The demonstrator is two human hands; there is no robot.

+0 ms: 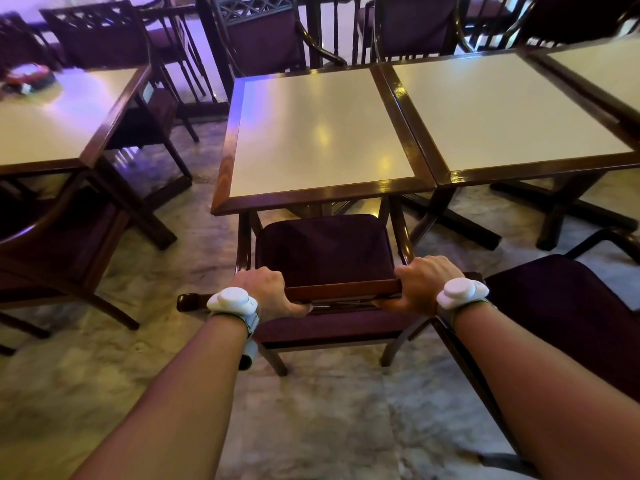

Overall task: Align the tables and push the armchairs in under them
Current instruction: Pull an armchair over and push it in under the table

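Note:
A dark wooden armchair point(325, 251) with purple cushions stands right in front of me, its seat partly under the near edge of a square white-topped table point(311, 133) with a brown wooden rim. My left hand point(268, 289) grips the left end of the chair's top back rail. My right hand point(420, 282) grips the right end of the same rail. A second table point(502, 109) butts against the first on its right side, and a third table top point(602, 67) shows at the far right.
Another table point(59, 116) with a red object point(27, 77) stands at left, with an armchair point(62, 244) beside it. A further armchair point(571, 317) is close on my right. More armchairs point(263, 39) line the far side. The floor is pale marble.

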